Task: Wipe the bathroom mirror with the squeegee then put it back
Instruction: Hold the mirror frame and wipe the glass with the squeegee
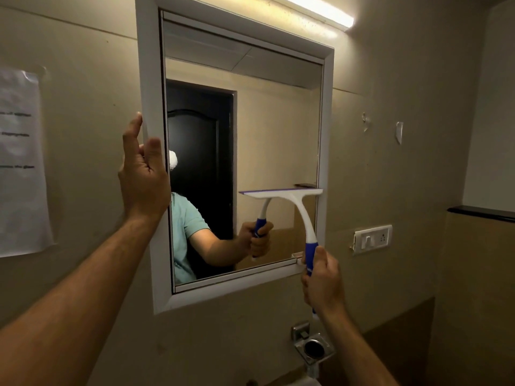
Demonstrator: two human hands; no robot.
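Observation:
The bathroom mirror (276, 129) hangs on the wall in a white frame (147, 79). My right hand (323, 282) grips the blue handle of a white squeegee (295, 201), whose purple-edged blade lies flat on the glass in the lower right part, reaching the right frame edge. My left hand (143, 174) grips the frame's left edge, with the thumb in front and the fingers round the side. The glass reflects my arm and the squeegee.
A lit tube light (320, 9) runs above the mirror. A switch plate (373, 239) is on the wall to the right, a paper notice (19, 162) to the left. A metal holder (312, 346) is fixed below the mirror. A dark ledge (482, 213) juts at the right.

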